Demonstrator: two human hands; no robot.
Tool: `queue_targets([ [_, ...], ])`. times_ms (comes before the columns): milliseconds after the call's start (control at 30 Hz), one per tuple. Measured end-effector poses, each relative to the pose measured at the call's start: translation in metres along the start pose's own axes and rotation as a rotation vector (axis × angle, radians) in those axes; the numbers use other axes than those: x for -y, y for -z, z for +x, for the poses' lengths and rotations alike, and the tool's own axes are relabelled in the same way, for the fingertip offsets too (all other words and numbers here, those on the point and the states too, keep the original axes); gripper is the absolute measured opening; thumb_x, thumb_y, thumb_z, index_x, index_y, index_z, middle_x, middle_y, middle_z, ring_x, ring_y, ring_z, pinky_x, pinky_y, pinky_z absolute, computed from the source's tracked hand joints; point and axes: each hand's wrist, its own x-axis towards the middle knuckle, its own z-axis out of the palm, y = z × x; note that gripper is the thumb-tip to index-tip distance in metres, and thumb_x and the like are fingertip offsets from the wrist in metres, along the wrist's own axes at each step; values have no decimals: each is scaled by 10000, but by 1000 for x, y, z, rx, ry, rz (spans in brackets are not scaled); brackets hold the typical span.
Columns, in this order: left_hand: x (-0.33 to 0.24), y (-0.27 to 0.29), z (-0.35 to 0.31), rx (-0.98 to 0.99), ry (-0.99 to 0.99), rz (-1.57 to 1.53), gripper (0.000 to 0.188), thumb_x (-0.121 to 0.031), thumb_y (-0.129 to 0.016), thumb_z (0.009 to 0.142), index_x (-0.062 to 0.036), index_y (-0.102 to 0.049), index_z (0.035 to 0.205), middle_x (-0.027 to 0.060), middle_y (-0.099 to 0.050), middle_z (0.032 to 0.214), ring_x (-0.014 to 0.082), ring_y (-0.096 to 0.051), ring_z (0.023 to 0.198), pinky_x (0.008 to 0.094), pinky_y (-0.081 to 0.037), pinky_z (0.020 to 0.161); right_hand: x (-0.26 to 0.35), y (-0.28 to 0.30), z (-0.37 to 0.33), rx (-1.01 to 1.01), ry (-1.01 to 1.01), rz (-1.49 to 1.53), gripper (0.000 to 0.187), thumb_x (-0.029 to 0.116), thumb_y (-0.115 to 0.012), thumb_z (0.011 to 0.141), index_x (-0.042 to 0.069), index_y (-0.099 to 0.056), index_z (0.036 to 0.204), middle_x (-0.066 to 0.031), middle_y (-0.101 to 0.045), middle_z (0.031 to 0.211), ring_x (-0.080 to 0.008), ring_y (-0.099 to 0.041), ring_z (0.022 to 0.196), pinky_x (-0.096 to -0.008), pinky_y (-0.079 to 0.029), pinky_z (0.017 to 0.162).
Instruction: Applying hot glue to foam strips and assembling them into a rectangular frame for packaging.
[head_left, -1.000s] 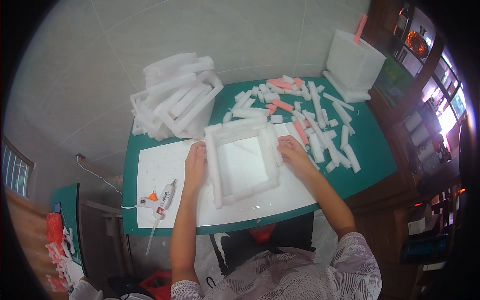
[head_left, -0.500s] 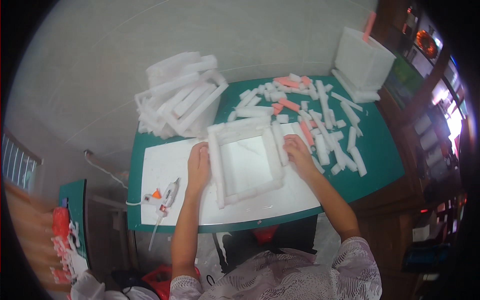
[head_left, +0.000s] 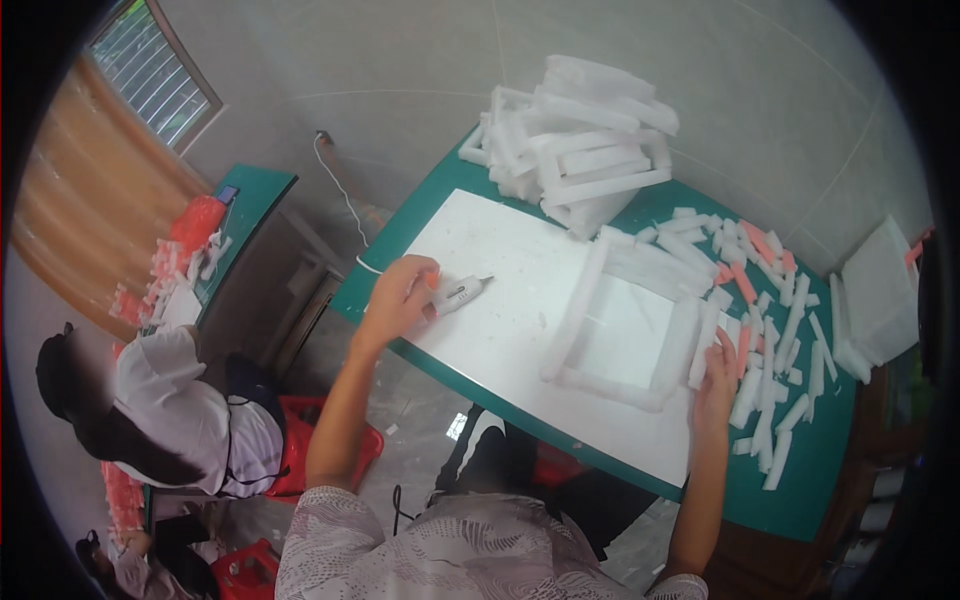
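Observation:
My left hand (head_left: 400,300) is closed around the handle of a white glue gun (head_left: 463,296) with an orange trigger; its nozzle points right. My right hand (head_left: 716,378) grips a short white foam strip (head_left: 704,338) between thumb and fingers, close to the right side of a square foam frame (head_left: 568,352). The frame lies on a white board (head_left: 480,345), which shows through its opening. The fingertips of my left hand are partly hidden behind the gun.
White foam frames (head_left: 610,160) are piled at the back. Loose white and pink foam strips (head_left: 765,400) cover the right of the green table (head_left: 815,490). A white foam box (head_left: 880,300) stands at the far right. A person (head_left: 190,410) sits at another green table (head_left: 265,190) to the left.
My view has turned left. My left hand has let go of the frame's left side and moved to the glue gun. My right hand stays beside the frame with the strip.

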Motion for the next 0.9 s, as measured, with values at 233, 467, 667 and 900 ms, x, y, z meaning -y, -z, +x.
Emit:
queue_targets([
  [233,35,24,-5,256,-267,584,367,56,-540,728,-56,-607,1071,132,-593,1171,319,-533,1109,403,-425,919,6,-5,-5,65,14,-56,431,74,-535,914,7,-440,1329,-43,-514,1071,-133,-509,1052,-256,-363,982],
  [467,22,26,19,530,-229,766,460,26,-596,706,-118,-560,1141,90,-596,1068,286,-541,1059,382,-441,849,3,4,-5,55,-6,-73,444,94,-580,907,25,-453,1326,-8,-503,1040,-101,-502,1027,-215,-366,951],
  [667,31,39,17,433,-435,863,472,35,-596,694,-122,-555,1137,90,-588,1043,283,-556,998,390,-454,818,-2,8,-1,64,-11,-76,443,106,-583,913,15,-459,1329,8,-495,1033,-84,-496,999,-202,-369,925],
  [900,-27,44,31,51,-22,-142,432,-4,-613,760,-32,-535,1184,136,-616,1006,243,-608,726,354,-483,614,1,6,-2,57,-15,-64,483,122,-593,910,8,-442,1354,-9,-496,1055,-100,-498,1030,-210,-370,932],
])
